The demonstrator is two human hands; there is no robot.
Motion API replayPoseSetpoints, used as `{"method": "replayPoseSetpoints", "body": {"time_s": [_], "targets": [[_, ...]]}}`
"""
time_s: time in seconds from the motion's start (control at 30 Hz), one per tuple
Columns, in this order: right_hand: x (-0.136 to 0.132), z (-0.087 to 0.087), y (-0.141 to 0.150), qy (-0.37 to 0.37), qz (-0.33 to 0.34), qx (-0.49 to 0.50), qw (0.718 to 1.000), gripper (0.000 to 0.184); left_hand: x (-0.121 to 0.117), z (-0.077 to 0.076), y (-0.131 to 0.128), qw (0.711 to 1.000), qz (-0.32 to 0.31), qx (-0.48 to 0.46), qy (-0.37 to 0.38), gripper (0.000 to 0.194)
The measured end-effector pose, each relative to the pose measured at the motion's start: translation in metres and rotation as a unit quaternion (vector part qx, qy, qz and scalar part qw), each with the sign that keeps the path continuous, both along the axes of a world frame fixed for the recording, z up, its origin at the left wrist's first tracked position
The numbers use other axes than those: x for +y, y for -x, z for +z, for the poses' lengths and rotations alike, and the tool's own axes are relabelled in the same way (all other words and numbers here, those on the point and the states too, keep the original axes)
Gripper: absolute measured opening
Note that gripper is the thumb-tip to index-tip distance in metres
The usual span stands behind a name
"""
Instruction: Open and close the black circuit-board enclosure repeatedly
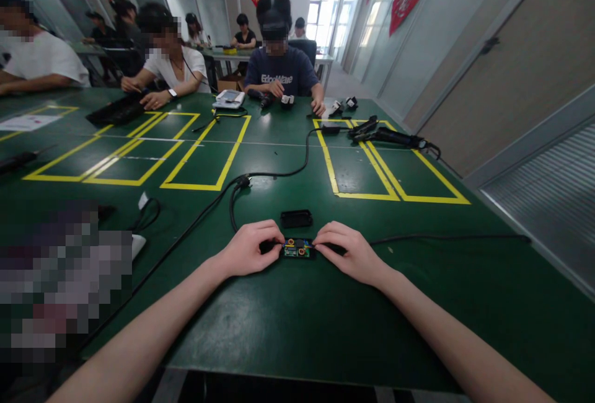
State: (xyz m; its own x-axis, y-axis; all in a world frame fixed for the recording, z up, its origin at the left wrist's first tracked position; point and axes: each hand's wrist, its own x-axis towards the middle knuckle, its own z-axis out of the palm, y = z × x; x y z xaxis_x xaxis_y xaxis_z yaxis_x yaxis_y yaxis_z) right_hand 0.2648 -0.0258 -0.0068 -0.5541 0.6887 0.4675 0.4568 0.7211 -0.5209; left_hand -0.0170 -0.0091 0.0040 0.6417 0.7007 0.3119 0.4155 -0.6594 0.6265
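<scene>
A green circuit board (297, 248) with copper coils and small parts sits in an open black case on the green table, in the middle of the head view. My left hand (255, 247) is closed at the case's left end, thumb and forefinger pinching the black power cord where it meets the board. At the right end my right hand (348, 249) pinches the black cable (418, 239) that leads off to the right. Fingertips partly hide both cord ends. Just beyond the board lies a black case cover (296, 218), its hollow side up.
Another black cord (204, 208) crosses the table on the left. Yellow tape outlines (190, 187) mark the tabletop. A black tool (393, 136) lies at the far right. Across the table a person in a dark shirt (281, 71) and others in white sit working; a black tray (116, 108) is there.
</scene>
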Motion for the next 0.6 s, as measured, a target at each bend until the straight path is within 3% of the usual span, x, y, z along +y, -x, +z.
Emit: {"method": "replayPoseSetpoints", "body": {"time_s": [0.17, 0.43, 0.6], "targets": [[-0.001, 0.002, 0.000, 0.029, 0.000, -0.003, 1.000, 0.019, -0.001, 0.000, -0.004, 1.000, 0.017, 0.001, 0.014, 0.010], [-0.002, 0.009, -0.004, 0.025, 0.017, -0.051, 0.998, 0.012, -0.001, 0.007, -0.004, 0.997, -0.005, 0.068, -0.031, 0.015], [-0.002, 0.011, -0.007, 0.038, 0.029, -0.070, 0.996, 0.017, 0.000, 0.007, -0.003, 0.997, -0.011, 0.074, -0.031, 0.016]]}}
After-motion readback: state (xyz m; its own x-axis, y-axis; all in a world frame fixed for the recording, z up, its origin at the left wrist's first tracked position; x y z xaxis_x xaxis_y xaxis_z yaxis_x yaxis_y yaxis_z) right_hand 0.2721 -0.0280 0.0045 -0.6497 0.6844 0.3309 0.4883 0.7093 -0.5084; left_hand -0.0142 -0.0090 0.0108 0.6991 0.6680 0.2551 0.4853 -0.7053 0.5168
